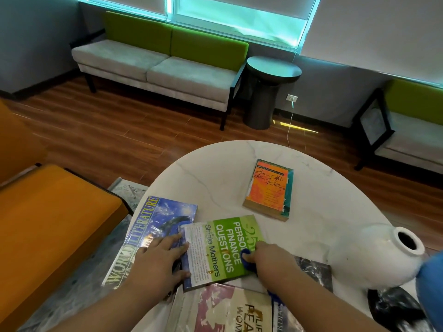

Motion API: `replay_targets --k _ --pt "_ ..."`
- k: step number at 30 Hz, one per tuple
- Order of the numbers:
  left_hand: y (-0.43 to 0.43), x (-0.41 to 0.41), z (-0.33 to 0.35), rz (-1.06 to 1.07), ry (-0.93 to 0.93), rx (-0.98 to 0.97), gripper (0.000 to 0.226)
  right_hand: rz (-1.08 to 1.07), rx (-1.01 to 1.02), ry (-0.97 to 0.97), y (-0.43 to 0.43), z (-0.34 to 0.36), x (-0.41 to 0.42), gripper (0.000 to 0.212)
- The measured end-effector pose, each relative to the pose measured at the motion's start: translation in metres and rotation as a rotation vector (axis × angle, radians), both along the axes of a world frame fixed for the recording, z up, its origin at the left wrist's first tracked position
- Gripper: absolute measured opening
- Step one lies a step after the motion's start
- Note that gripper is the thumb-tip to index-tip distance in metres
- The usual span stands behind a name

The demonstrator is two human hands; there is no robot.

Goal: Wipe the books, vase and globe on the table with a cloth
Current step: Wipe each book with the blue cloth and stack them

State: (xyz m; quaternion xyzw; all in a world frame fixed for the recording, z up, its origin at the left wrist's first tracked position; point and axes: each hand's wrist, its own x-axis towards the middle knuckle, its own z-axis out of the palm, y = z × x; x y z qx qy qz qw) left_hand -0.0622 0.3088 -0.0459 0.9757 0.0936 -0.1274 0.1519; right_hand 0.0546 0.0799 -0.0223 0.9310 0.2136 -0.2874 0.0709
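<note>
At 6 o'clock on the round white marble tabletop (239,164) lies the green-covered paperback book (223,248), the left hand (158,257) with its grip spread flat on the book's 9 o'clock edge, the right hand (268,259) with its grip bunched round a blue cloth (248,261) on the cover, and a white ceramic vase (374,255) at 3 o'clock.

Left hand (159,258) flat, fingers (176,246) spread; right hand (269,259) apparently curled tight.

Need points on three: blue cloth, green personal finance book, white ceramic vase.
blue cloth (247,259), head view, bunched part showing on the book cover
green personal finance book (223,250), head view, middle of front cover
white ceramic vase (359,258), head view, rounded body beside the mouth
</note>
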Motion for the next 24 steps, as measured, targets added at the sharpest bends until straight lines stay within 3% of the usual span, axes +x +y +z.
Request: replay_targets --k 3,7,9,11,15,18,20,24 --pt "0.002 -0.001 0.0 0.002 -0.002 -0.007 0.072 0.244 0.035 0.081 0.014 -0.002 -0.016 0.046" --pt "0.0 0.0 0.0 -0.007 -0.008 -0.009 0.071 0.043 0.028 0.016 0.017 -0.009 -0.003 0.041" --pt "0.0 0.001 -0.002 -0.002 -0.007 -0.015 0.071 0.154 -0.025 -0.033 0.018 -0.009 -0.001 0.051" --pt "0.001 0.001 0.0 -0.007 0.003 0.0 0.072 0.247 -0.013 0.044 0.023 -0.011 -0.005 0.06" --pt "0.002 0.002 -0.002 -0.007 0.008 -0.005 0.072 -0.039 0.068 0.092 0.029 -0.016 0.007 0.043" --pt "0.003 0.0 -0.004 -0.004 -0.03 -0.019 0.074 0.079 0.043 -0.01 0.027 -0.016 0.009 0.04" --pt "0.004 -0.001 -0.004 0.007 -0.036 -0.017 0.075 0.163 0.08 0.054 0.025 -0.017 0.002 0.04" --pt "0.003 0.001 -0.004 -0.003 -0.056 -0.017 0.076 -0.07 0.088 0.049 0.029 -0.018 0.016 0.038"
